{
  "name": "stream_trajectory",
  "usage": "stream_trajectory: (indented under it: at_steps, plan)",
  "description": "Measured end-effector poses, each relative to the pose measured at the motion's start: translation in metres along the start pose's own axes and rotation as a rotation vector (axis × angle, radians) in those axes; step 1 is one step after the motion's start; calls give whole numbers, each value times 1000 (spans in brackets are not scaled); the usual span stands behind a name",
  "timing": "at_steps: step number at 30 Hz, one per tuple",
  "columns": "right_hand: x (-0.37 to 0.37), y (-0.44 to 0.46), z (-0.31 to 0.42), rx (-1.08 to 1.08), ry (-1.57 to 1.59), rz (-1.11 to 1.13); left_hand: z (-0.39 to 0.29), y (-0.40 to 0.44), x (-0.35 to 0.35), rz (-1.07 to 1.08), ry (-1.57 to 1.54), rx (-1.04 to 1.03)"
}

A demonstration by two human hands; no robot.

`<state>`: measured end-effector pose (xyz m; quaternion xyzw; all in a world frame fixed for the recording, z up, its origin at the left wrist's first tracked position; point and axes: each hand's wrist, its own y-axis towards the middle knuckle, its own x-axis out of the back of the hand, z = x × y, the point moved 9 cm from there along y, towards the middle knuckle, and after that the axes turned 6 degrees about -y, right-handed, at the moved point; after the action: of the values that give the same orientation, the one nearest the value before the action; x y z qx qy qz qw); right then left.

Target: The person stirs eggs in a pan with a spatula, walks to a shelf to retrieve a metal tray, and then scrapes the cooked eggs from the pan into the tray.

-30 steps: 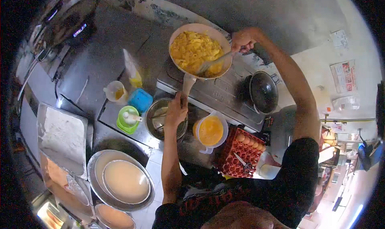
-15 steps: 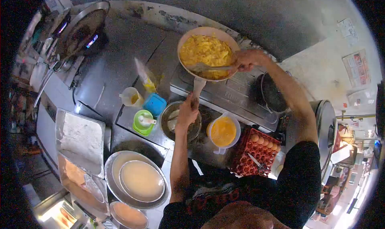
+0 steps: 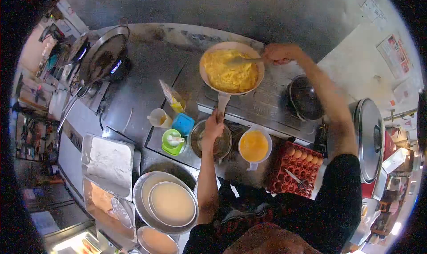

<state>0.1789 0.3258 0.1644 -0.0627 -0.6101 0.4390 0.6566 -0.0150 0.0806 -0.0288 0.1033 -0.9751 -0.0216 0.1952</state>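
Note:
My left hand (image 3: 214,125) is closed around the handle of a frying pan (image 3: 205,81), which sits on the stove at the back. Yellow scrambled egg (image 3: 231,78) fills most of the pan. In my right hand (image 3: 281,53) is a spatula (image 3: 251,60), reaching in from the right, its blade over the far side of the egg. Below my left wrist stands a metal bowl (image 3: 227,149). A jug of beaten egg (image 3: 254,146) is to the right of that bowl.
A red egg tray (image 3: 284,185) with several eggs and a pair of tongs or scissors lies right of the jug. A blue container (image 3: 183,124) and a green container (image 3: 168,149) stand left. Flour (image 3: 109,156) fills a metal tray. A black pot (image 3: 307,96) sits right.
The spatula has moved from the near side of the pan to the far side, and my right hand has risen with it. My left hand keeps its hold. The view has shifted slightly.

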Motion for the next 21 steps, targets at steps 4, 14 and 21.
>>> stream_trajectory:
  at_steps: [4,14,21]
  plan:
    - [-3,-29,10,-115,-329,145,-20,-7,2,102,-295,345]
    - [-125,17,127,243,-234,-907,-14,-11,3,84,-327,462]
    - [-104,83,49,200,-583,-713,-25,-12,9,83,-302,405]
